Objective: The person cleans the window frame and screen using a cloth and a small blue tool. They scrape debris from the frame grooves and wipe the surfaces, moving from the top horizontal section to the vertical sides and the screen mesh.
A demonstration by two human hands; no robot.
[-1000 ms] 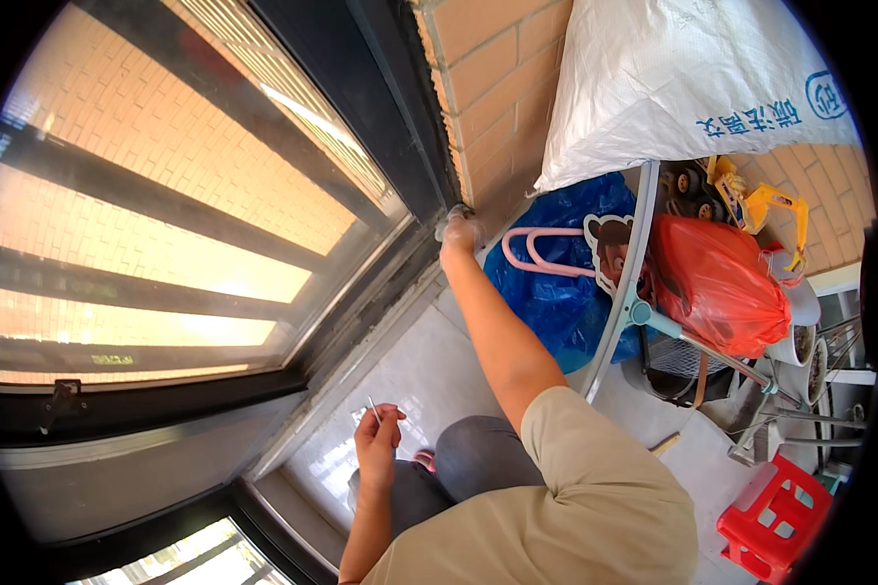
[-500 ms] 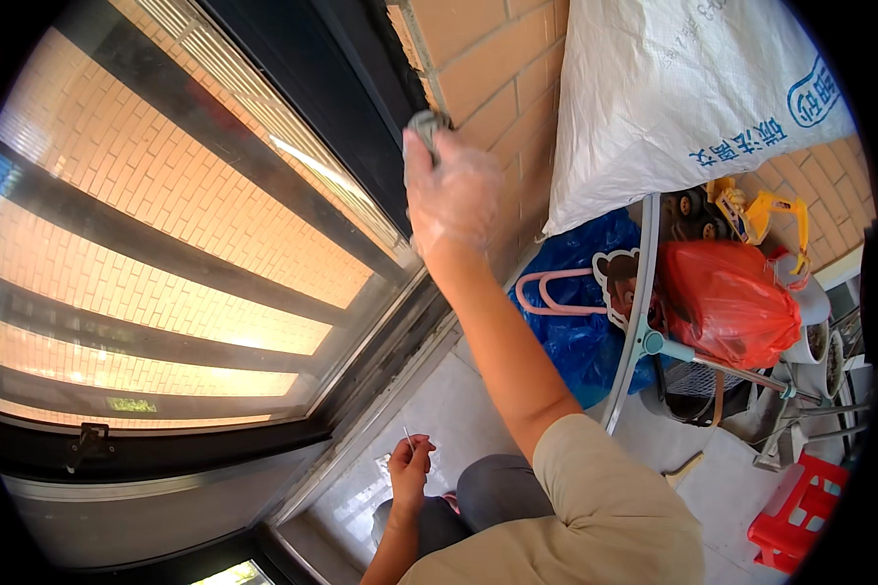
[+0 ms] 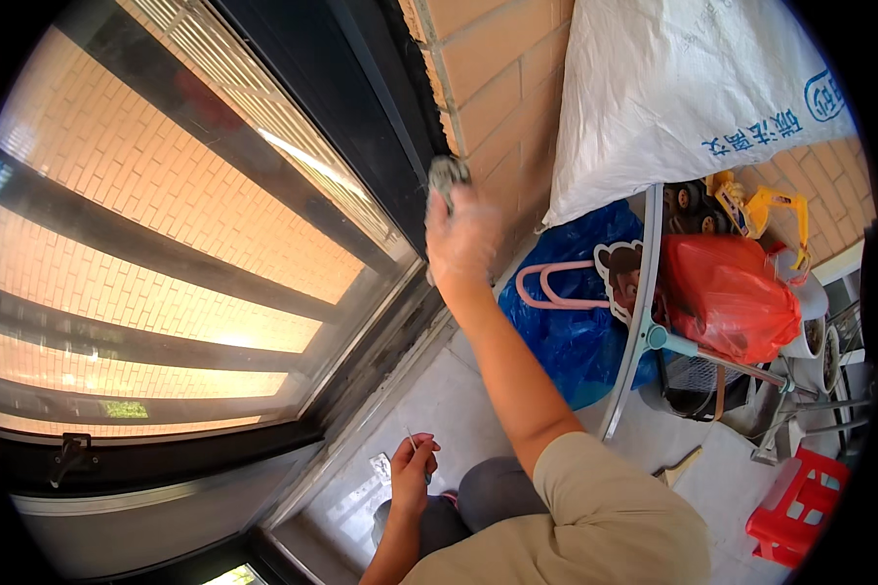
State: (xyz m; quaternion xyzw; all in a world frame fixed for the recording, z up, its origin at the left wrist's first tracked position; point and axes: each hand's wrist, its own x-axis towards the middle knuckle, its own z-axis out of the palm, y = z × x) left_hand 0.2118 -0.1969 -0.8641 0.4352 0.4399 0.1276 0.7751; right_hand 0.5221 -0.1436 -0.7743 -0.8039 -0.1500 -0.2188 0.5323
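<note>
My right hand (image 3: 463, 234), in a thin clear plastic glove, is closed around a mottled grey lump (image 3: 449, 174). It is at the jagged seam where the dark window frame (image 3: 366, 107) meets the tan brick wall (image 3: 507, 97). The hand is blurred, and I cannot tell whether the lump is putty or a wad of something else. Low by my knees, my bare left hand (image 3: 412, 472) grips a slender tool (image 3: 413, 443) with a thin pale shaft and a bit of blue below. Its full shape is hidden by the fingers.
Right of my arm lie a white woven sack (image 3: 683, 97), a blue plastic bag (image 3: 566, 341), a red plastic bag (image 3: 727, 297), a metal-tube stand (image 3: 638, 341) and a yellow toy excavator (image 3: 776, 203). A red stool (image 3: 800, 507) and a brush (image 3: 680, 466) are lower right. The glass window (image 3: 166, 244) fills the left.
My right hand has slid down along the frame seam with the grey lump. My left hand stays by my knees, its tool turned slightly.
</note>
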